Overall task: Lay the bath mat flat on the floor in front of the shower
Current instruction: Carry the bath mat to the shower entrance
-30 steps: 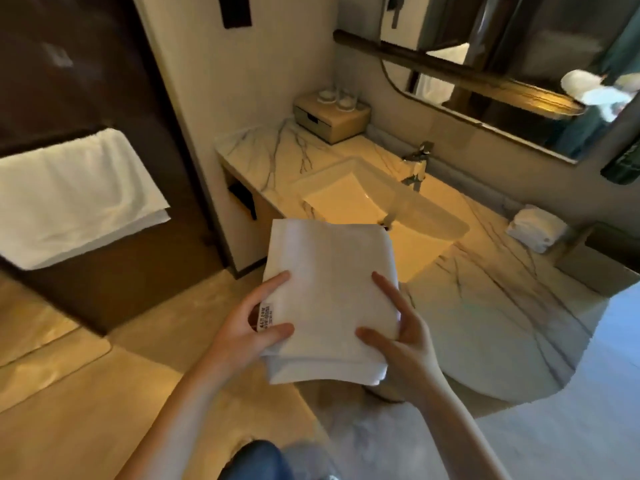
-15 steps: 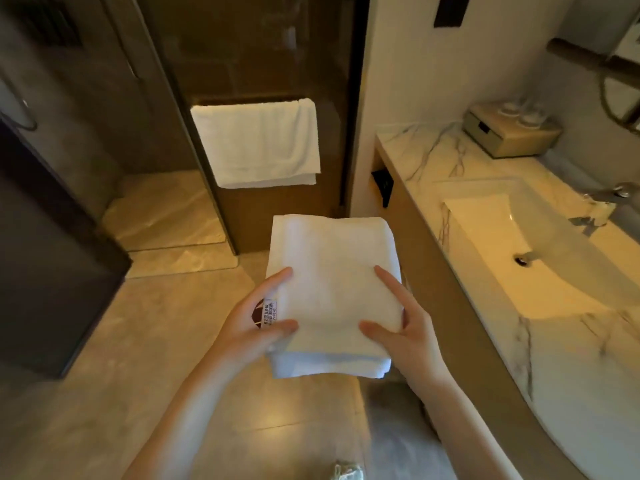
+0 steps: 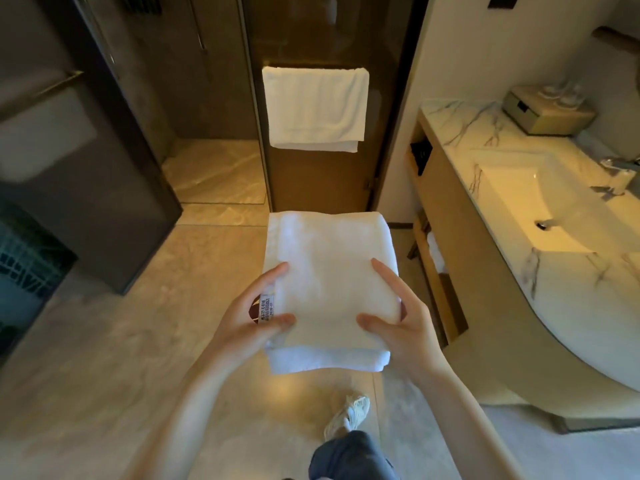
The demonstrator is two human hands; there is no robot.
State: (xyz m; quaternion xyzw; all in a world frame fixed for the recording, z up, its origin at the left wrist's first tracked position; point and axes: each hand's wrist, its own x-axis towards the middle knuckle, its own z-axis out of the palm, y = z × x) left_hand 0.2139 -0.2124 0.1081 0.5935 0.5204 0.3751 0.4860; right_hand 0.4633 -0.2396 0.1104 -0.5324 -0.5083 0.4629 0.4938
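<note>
Shower door now ahead — folded terry mat [image 3: 329,271]

Soft white terry cloth, thick and matt, on the folded bath mat [image 3: 329,271], with a small printed fabric label [image 3: 267,308] at its left edge; the same looped cotton on the towel [image 3: 314,109] hanging over dark smoked glass of the shower door [image 3: 311,29]. Polished beige stone on the floor [image 3: 114,341], glossy under warm light, and white veined marble, smooth and shiny, on the vanity top [image 3: 460,129]. Matt tan wood-look panelling on the vanity front [image 3: 450,188], bright metal on the tap [image 3: 620,168], and knitted fabric on the pale shoe [image 3: 349,414].
</note>
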